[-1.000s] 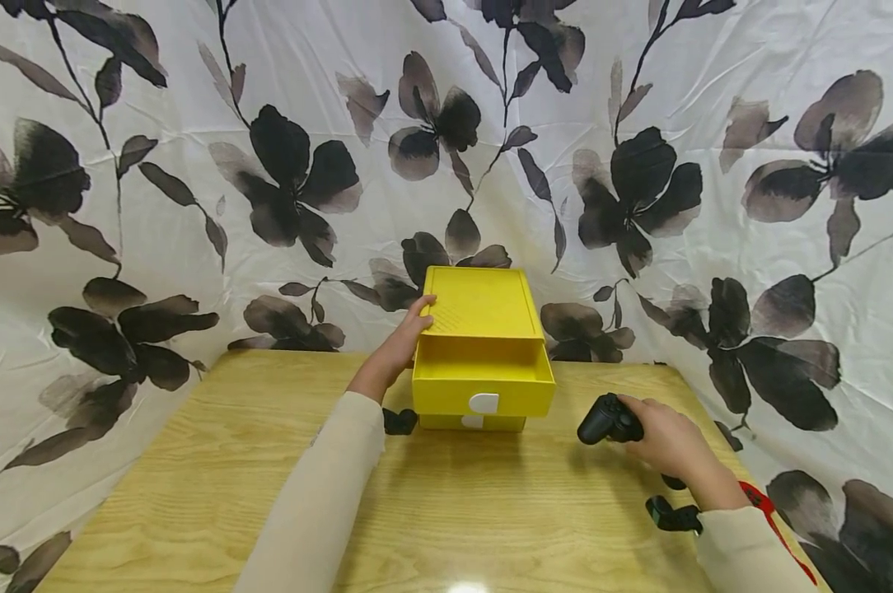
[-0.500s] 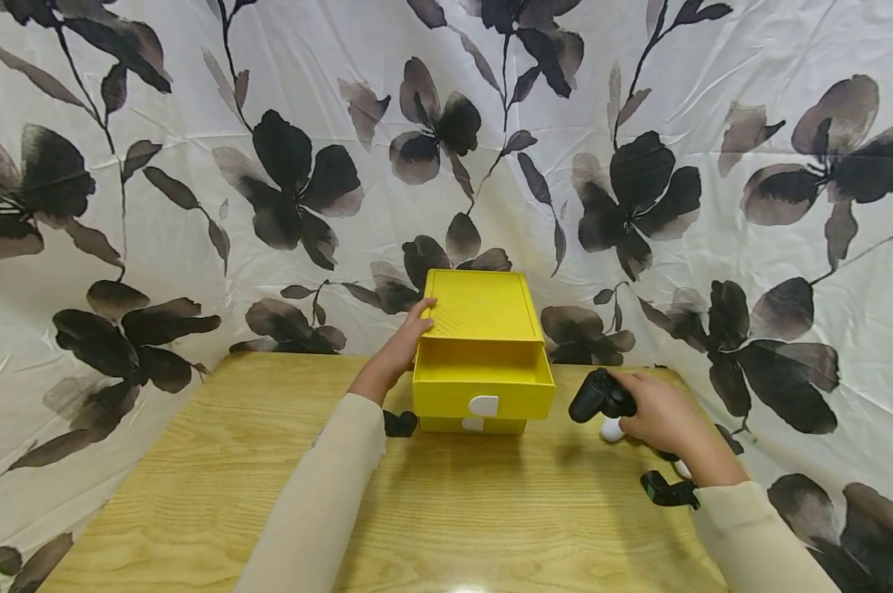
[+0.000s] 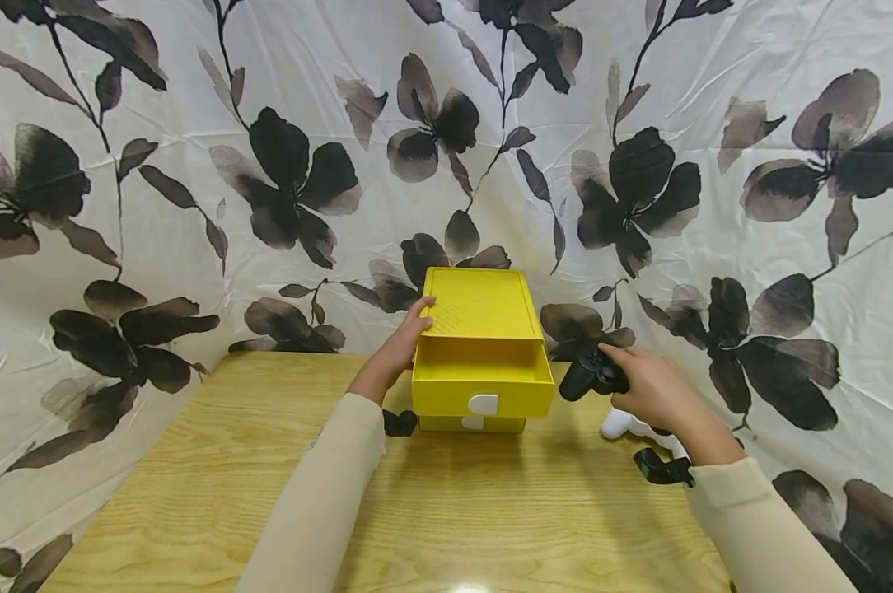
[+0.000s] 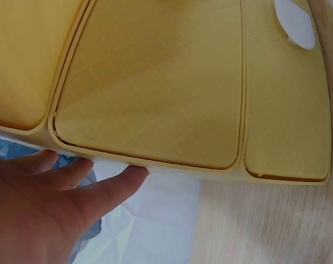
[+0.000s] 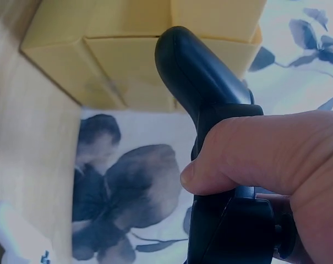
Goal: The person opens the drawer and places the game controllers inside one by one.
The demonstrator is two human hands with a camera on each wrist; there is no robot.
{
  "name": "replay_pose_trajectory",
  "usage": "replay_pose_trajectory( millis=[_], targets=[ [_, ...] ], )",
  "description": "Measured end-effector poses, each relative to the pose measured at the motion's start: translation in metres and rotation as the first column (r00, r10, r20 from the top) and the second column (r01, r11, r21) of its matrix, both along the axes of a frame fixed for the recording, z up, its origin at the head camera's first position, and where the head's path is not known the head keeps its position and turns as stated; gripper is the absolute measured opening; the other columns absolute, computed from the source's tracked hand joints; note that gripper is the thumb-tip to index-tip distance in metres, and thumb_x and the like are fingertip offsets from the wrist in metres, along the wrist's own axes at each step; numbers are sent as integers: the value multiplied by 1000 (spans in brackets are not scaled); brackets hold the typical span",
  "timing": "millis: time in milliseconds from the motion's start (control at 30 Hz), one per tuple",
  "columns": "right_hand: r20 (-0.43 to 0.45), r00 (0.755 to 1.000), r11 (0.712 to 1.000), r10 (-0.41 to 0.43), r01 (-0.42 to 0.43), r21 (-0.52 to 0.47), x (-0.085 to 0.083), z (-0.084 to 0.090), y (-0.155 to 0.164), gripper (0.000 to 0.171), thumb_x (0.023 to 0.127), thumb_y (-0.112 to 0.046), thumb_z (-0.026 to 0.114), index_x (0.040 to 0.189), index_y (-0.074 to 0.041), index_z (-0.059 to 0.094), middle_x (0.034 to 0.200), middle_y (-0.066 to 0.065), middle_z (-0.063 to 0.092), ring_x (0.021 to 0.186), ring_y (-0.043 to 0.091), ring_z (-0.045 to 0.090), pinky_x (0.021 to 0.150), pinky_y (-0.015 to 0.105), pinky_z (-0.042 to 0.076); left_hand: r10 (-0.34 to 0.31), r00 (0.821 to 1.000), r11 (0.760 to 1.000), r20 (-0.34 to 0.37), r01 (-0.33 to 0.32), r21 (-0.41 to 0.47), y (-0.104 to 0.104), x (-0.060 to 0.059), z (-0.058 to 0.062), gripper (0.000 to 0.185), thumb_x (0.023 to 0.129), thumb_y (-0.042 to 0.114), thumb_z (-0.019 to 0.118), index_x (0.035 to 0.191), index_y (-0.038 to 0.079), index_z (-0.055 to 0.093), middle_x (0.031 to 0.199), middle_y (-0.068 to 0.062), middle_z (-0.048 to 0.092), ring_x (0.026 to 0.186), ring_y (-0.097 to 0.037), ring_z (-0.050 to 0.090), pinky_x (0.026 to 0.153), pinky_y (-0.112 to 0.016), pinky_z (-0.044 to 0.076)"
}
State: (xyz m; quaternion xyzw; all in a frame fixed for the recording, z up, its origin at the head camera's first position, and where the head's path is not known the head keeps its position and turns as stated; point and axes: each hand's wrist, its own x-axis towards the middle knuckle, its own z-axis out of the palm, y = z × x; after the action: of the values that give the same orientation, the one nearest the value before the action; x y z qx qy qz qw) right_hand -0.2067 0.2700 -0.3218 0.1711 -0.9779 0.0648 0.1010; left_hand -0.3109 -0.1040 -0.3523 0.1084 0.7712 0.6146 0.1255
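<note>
I count one yellow drawer box point(image 3: 482, 350), two drawers in it, one black game controller point(image 3: 591, 375), one white controller point(image 3: 628, 426) lying on the table point(image 3: 194, 486), and two hands. The upper drawer point(image 3: 483, 385) is pulled out toward me with its top open; the lower one sits flush, and each front carries one white tab. The box stands at the table's far edge, at 12 o'clock from me, close against the flowered cloth point(image 3: 194, 165). There is bare wood in front of the box and off to 9 o'clock; the right side is tighter, with the white controller and the table edge near.

My left hand point(image 3: 405, 342) rests on the box's top left rim, fingers straight and close together, fingertips against the edge in the left wrist view. My right hand point(image 3: 650, 391) grips the black game controller, thumb curled over its body and fingers wrapped behind. It is held off the table at 3 o'clock of the open drawer, just beside the drawer's right wall, one grip horn pointing toward the box.
</note>
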Motion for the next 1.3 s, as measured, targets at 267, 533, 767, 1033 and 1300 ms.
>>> replay_pose_trajectory(
  millis=[267,533,767,1033,1300],
  targets=[
    [-28,1000,1000,3,-3,18,-2,15,-4,75,73,-16,74,143,-7,47,121,22,62,88,35,63,69,48,49,-19,1000,1000,-2,19,0,0,8,11,52,103,34,28,152,34,13,163,-4,-3,143,-40,27,103,-66,35],
    [-52,999,999,13,-11,36,-3,34,-8,76,76,-18,73,145,-7,44,124,23,61,107,42,60,85,57,47,21,999,1000,-43,-22,-15,2,-7,-9,50,100,41,29,149,41,18,163,1,-1,144,-38,25,102,-68,35],
    [-54,999,999,2,1,51,-4,50,-18,76,77,-18,73,146,-10,43,117,19,63,103,38,60,85,58,45,11,1000,1000,-28,-11,-1,2,-2,-4,51,101,40,28,151,39,16,163,1,-3,145,-38,24,104,-68,33],
    [-65,998,999,8,-6,37,-7,63,-27,78,77,-20,75,147,-12,42,124,20,61,109,40,58,87,60,44,28,999,999,-44,-28,17,4,-3,-9,49,101,41,29,148,40,20,163,1,2,142,-37,28,103,-67,35],
    [-83,996,999,20,-17,36,-11,76,-39,77,76,-17,72,147,-13,43,122,17,62,103,36,59,84,54,46,40,997,999,-65,-38,22,3,-4,-10,52,99,41,31,149,36,20,162,-7,5,140,-40,31,101,-64,39]
  ],
)
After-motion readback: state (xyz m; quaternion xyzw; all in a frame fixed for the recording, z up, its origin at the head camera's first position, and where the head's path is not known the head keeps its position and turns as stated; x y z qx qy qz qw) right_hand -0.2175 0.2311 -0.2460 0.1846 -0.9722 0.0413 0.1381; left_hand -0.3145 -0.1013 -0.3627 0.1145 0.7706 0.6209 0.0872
